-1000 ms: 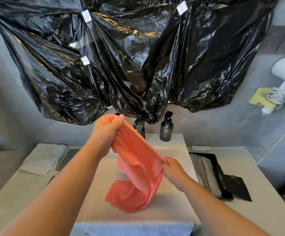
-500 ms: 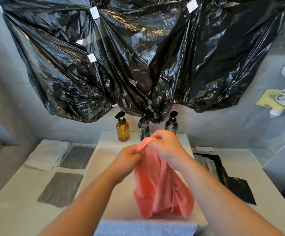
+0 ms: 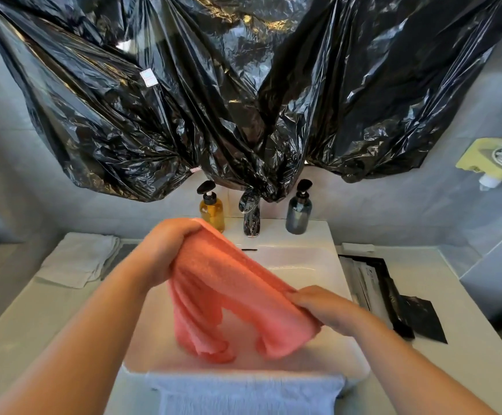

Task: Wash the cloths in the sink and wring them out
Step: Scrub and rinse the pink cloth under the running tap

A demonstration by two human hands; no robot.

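Sink [image 3: 327, 235], white, its basin holding no visible water, sits below a pink cloth [image 3: 228, 295] now stretched between both hands, which were bunched together half a second ago. Left hand [image 3: 166, 250] grips the raised end, right hand [image 3: 321, 307] the lower; likely readying to wring.

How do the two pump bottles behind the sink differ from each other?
The amber bottle stands left of the tap, and the grey bottle stands right of it. The amber bottle is clear golden brown, while the grey bottle is a dark, smoky blue-grey. The pink cloth reaches the amber bottle's lower edge in this view, but the grey bottle shows whole. Both are upright, with black pump tops and similar size.
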